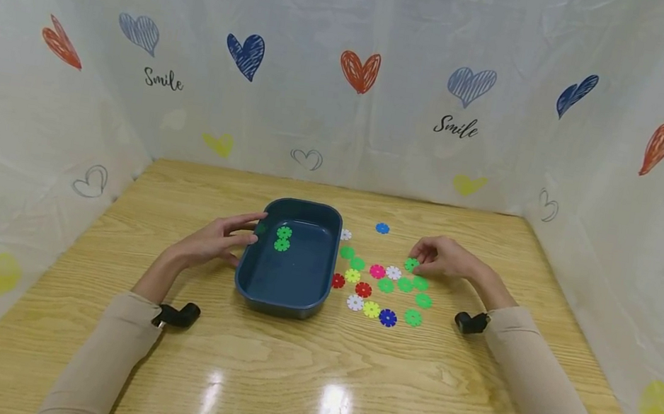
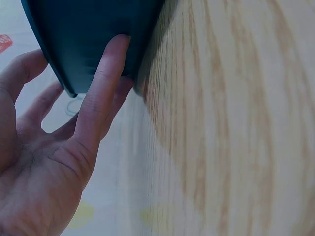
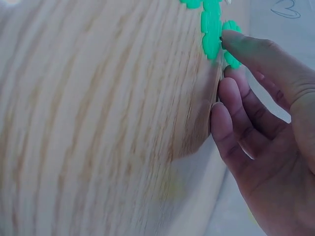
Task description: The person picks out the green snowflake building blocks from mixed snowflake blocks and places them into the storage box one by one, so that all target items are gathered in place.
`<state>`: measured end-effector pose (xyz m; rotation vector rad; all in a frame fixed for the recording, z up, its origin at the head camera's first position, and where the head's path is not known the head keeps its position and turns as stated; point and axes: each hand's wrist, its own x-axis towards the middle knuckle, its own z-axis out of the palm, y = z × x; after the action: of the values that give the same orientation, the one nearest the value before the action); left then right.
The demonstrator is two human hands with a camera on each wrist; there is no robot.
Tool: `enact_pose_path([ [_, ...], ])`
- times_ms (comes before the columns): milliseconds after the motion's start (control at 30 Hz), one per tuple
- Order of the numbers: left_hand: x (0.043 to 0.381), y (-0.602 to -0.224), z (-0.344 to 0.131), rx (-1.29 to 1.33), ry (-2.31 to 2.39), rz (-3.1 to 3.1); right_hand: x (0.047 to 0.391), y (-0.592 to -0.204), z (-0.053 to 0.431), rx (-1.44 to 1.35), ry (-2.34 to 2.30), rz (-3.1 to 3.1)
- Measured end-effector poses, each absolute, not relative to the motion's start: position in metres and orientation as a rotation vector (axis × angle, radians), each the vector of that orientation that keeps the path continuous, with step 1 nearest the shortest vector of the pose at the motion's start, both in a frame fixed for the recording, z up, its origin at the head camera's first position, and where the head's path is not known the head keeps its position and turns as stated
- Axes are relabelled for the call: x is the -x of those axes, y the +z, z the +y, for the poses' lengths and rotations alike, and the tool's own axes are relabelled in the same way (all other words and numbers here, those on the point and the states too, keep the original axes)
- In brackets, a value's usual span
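Observation:
My left hand holds the left side of a dark blue rectangular tray. In the left wrist view, one finger lies against the tray's outer wall and another reaches its rim. Inside the tray are two green notched discs. At the right, my right hand pinches a green notched disc between thumb and forefinger, just over the tabletop. The right wrist view shows that green disc at the fingertips, the other fingers curled beneath.
Between tray and right hand, loose notched discs lie scattered: several green, yellow, red, white, pink and dark blue. A light blue disc lies farther back. A printed curtain surrounds the wooden table.

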<state>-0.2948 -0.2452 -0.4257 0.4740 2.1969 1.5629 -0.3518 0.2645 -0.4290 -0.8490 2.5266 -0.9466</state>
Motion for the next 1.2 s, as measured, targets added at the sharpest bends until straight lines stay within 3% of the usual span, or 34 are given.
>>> enact_pose_path([
  [1200,0.295,-0.426,-0.245,-0.470,1.569,2.185,0.358,-0.417,0.247,0.869,-0.979,2.557],
])
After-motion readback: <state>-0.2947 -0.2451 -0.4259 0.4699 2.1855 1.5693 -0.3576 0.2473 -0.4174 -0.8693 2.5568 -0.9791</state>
